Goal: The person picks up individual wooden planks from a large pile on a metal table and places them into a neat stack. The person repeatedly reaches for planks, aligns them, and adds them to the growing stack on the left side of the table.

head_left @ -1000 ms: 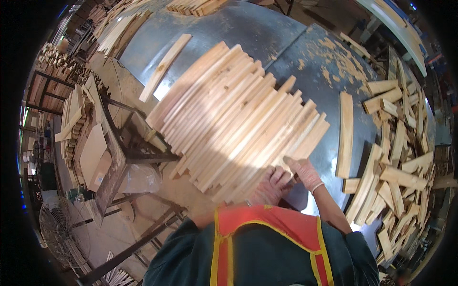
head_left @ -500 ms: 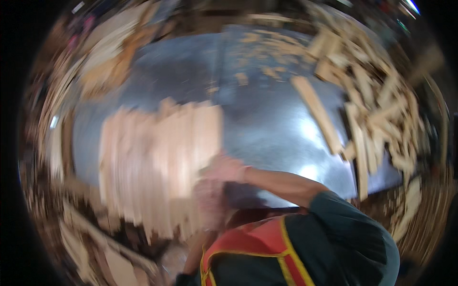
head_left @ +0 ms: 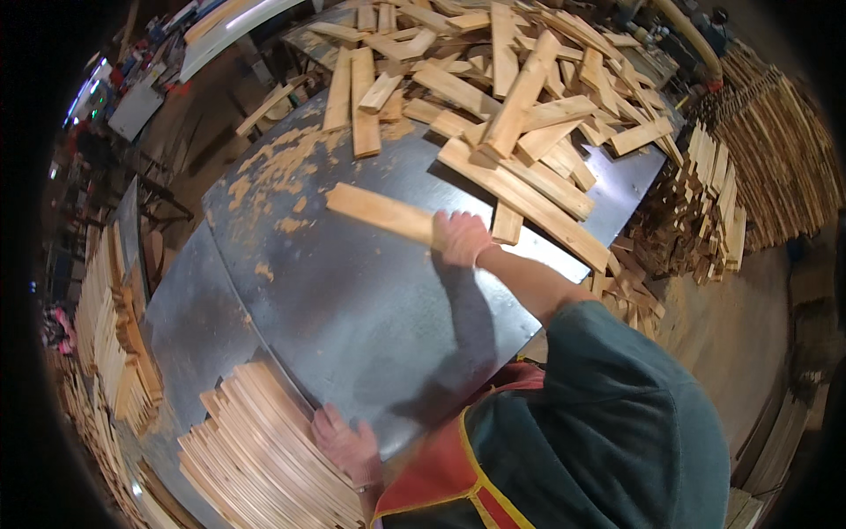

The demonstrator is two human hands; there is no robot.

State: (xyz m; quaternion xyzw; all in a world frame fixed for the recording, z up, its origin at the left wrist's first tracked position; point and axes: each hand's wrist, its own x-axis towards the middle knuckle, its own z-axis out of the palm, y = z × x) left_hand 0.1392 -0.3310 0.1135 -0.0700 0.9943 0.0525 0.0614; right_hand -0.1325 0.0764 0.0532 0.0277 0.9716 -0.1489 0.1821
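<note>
My right hand [head_left: 462,238] is closed around the near end of a loose wooden board [head_left: 379,212] lying on the dark metal tabletop [head_left: 352,309]. The board's other end points to the far left. Lower down, my left hand [head_left: 345,443] rests with fingers stretched out against the right edge of a row of narrow wooden strips [head_left: 260,458]. The strips are packed side by side, their far ends uneven. Just beyond my right hand lies a heap of loose boards [head_left: 529,106], with one long plank [head_left: 524,207] along its near side.
Wood chips and sawdust [head_left: 282,172] lie scattered on the far left of the tabletop. Another stack of strips [head_left: 115,326] stands at the left. Right of the table are stacked wood pieces [head_left: 714,194] and a tall pile of slats [head_left: 767,150].
My view has swung to the right. My right hand has left the row of strips and now grips a loose board by the heap. The left hand stays at the row's edge.
</note>
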